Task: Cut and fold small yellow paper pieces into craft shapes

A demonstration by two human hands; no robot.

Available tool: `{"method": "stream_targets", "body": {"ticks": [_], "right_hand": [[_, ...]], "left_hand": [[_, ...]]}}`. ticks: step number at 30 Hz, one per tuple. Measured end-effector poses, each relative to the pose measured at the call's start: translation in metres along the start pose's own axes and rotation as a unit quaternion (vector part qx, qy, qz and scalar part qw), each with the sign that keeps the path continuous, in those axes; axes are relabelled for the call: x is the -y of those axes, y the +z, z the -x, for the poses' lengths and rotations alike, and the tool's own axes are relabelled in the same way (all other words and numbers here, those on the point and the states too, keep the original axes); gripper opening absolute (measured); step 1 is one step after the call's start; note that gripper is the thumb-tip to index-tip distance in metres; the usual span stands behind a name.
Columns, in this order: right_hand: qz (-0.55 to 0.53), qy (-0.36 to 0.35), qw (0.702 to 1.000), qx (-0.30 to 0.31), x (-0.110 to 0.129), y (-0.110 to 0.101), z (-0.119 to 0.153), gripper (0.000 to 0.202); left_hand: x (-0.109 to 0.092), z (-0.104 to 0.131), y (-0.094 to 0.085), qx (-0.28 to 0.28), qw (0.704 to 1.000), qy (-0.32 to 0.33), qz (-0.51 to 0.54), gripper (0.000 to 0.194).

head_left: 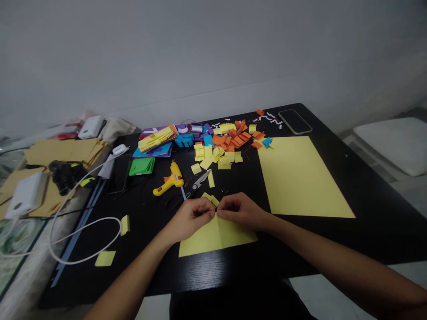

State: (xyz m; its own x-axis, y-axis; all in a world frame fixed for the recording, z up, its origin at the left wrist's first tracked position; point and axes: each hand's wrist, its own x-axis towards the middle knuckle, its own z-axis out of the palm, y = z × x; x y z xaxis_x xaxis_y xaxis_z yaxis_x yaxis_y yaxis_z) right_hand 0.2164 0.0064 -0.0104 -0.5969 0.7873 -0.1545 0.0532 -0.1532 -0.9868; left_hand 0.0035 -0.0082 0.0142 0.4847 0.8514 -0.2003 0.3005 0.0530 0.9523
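Note:
A yellow sheet of paper point(213, 238) with a crease down its middle lies at the front of the black table. At its far edge, beside the crease, my left hand point(193, 217) pinches the paper between thumb and fingers. My right hand point(240, 211) grips the same edge just to the right, the two thumbs almost touching. Beyond the hands lie small folded yellow pieces point(211, 198) and scissors point(201, 180), their handles partly in shadow. A yellow glue gun point(171, 179) rests to the left of the scissors.
A large yellow sheet point(302, 178) lies at right, a phone point(295, 122) behind it. Orange paper pieces point(235, 140) and a green paper stack point(142, 166) are at the back. A white cable point(83, 263) loops at left beside a yellow scrap point(105, 258). A white stool point(393, 142) stands right.

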Motion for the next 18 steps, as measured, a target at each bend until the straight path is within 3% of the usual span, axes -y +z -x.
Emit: {"method": "stream_targets", "body": {"ticks": [10,18], "right_hand": [[0.013,-0.004,0.999,-0.052,0.004,0.002,0.001,0.021],[0.04,-0.009,0.997,-0.072,0.009,0.0,0.001,0.023]], "left_hand": [[0.004,-0.001,0.005,-0.038,0.998,-0.027,0.043,0.029],[0.004,0.002,-0.004,-0.062,0.998,-0.014,-0.024,0.031]]}}
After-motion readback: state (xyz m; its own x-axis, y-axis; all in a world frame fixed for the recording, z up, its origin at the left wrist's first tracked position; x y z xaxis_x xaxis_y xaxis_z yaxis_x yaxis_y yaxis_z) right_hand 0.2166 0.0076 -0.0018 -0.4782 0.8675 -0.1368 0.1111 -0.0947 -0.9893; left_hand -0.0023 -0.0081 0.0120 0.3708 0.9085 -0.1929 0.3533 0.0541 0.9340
